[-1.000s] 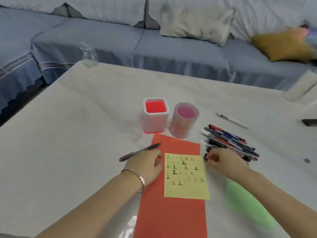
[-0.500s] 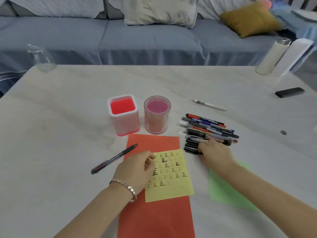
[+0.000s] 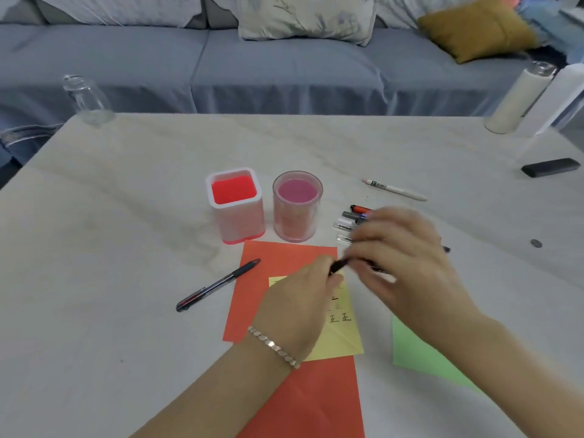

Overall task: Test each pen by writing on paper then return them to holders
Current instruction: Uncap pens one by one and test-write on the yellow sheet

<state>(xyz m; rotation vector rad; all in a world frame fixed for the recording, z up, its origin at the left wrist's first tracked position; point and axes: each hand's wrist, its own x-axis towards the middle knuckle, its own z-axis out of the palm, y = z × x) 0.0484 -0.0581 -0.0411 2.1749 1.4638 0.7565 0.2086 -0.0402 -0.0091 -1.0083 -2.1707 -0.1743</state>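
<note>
Black pen (image 3: 338, 266) held level above marked yellow paper (image 3: 343, 343).

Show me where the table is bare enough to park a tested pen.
Widest bare table lies left of the square red-and-white holder and the loose black pen. The strip behind the round pink holder is free too. Crowded: the pen pile and the left hand and right hand sharing a dark pen above the yellow note.

Pale marbled table (image 3: 126, 216). Far left corner: clear glass jar (image 3: 85, 99). Far right corner: white cylindrical bottle with clear cap (image 3: 518, 96). Right edge: flat black oblong block (image 3: 551, 167); nearer, small dark round disc (image 3: 536, 243). Behind: grey-blue fabric sofa (image 3: 284, 67), pale leaf-print cushion (image 3: 303, 17), mustard-yellow cushion (image 3: 474, 26).
</note>
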